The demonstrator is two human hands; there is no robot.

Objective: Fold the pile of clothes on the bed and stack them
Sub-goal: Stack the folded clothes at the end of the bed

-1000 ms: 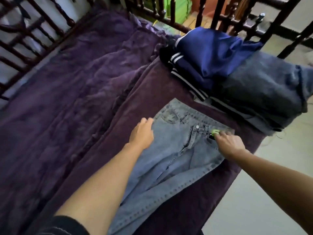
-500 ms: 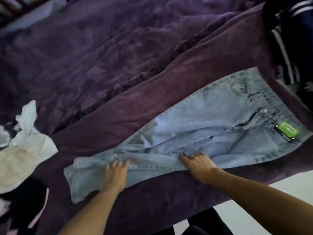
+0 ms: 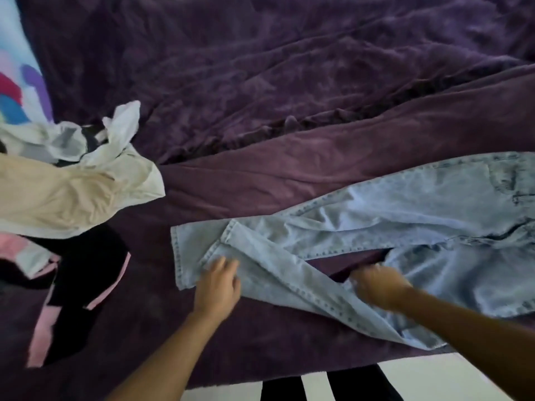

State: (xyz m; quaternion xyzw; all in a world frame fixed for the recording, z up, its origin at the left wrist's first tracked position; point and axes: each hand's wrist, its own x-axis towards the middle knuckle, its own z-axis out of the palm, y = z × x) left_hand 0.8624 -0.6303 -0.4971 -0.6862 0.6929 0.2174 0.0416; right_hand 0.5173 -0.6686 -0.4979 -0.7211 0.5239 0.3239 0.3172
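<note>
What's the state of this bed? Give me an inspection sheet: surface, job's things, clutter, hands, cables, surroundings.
Surface: rumpled purple blanket, maroon sheet along the near edge.
Job's things: light blue jeans spread unfolded on the sheet, near leg's end lying over the far one; unfolded heap at left, beige-white garment above a black garment with pink stripes.
Clutter: nothing seen.
Hands: left hand rests flat on the leg ends; right hand at the inseam, blurred, grip unclear.
Cables: nothing seen.
Surroundings: pale floor beside the bed; colourful fabric top left.
</note>
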